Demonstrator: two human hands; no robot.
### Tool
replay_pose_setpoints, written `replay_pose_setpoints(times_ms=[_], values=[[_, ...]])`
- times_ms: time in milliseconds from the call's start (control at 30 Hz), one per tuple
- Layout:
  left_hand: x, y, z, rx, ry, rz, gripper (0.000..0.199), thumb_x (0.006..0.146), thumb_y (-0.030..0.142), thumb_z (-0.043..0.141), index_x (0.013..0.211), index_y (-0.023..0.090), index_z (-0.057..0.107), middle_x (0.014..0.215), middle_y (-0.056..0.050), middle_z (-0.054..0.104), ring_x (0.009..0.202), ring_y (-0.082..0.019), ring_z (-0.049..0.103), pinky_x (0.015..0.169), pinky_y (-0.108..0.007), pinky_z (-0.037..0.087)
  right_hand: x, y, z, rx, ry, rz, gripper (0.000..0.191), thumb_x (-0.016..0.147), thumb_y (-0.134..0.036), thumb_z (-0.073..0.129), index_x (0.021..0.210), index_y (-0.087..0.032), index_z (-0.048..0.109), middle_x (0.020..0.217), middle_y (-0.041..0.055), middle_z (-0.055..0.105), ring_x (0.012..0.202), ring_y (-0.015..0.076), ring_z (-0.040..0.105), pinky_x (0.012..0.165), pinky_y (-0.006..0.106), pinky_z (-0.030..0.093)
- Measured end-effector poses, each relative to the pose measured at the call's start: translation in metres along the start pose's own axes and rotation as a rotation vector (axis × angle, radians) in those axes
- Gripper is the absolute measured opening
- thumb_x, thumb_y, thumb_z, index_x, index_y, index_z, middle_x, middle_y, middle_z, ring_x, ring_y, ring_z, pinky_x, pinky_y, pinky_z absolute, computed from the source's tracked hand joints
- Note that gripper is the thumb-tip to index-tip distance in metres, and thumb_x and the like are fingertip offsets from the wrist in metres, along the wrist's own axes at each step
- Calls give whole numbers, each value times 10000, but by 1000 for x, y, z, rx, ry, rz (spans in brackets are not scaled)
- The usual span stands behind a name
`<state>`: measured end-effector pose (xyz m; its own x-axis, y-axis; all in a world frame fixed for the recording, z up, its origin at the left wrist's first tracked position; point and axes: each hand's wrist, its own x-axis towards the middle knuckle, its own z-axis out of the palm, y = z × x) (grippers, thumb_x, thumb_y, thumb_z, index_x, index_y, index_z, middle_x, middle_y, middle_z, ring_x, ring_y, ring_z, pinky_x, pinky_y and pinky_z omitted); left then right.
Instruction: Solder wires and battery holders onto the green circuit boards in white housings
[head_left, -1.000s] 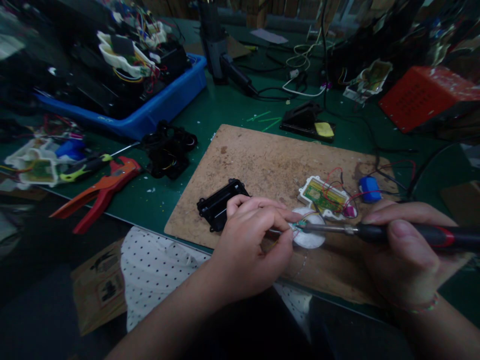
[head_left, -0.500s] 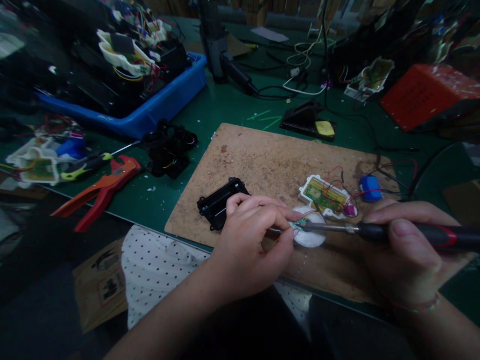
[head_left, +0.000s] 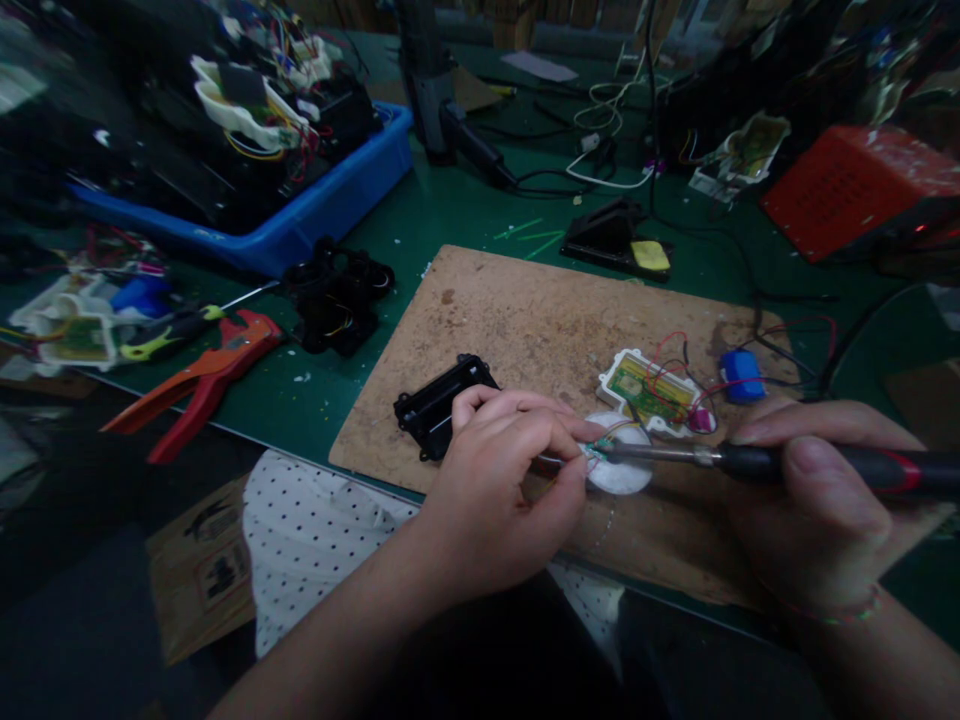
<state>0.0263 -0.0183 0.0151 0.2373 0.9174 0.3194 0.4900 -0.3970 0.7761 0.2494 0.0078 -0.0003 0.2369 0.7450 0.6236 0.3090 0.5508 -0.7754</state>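
A black-handled soldering iron with a red band and a thin metal shaft [head_left: 750, 462] was gripped in the closed right hand [head_left: 810, 510], its tip laid at the near left edge of a white round plastic disc [head_left: 621, 468] on the brown cork board [head_left: 540, 320]. The left hand [head_left: 502, 490] was pinched shut beside the disc on something thin; what it was could not be made out. Just behind the disc lay a white-framed green circuit board [head_left: 651, 392]. The iron's handle was cut off by the frame edge.
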Motion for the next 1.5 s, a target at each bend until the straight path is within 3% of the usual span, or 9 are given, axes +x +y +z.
replay_pose_setpoints(times_ms=[633,967,1133,1500], values=[[-1,-1,1,6,5,-5,147,886,115,653,823,240,610,1064,57,812,1063,-200,708,1004,-478,377,-1,-1,-5,3,-65,46,117,753,-267,662,692,-252,760,645,-19,683,576,185,592,558,366,409],[-1,-1,1,2,5,-7,141,874,118,665,830,246,624,1052,70,809,1057,-199,711,1004,-473,370,2,2,0,-10,9,-73,159,762,-247,611,645,-251,718,590,-17,624,454,151,521,441,319,400],[-2,-1,1,-1,2,-8,137,872,121,669,834,244,625,1048,75,807,1056,-193,710,1008,-472,366,2,-2,-2,-24,-36,-17,173,761,-210,584,687,-266,729,632,-18,656,521,166,570,477,328,439],[-1,-1,0,-8,3,-2,129,875,117,663,837,239,644,1054,69,809,1059,-191,711,1016,-461,355,6,4,2,63,137,-4,182,716,-239,536,634,-246,699,567,-24,580,480,157,500,450,355,318]])
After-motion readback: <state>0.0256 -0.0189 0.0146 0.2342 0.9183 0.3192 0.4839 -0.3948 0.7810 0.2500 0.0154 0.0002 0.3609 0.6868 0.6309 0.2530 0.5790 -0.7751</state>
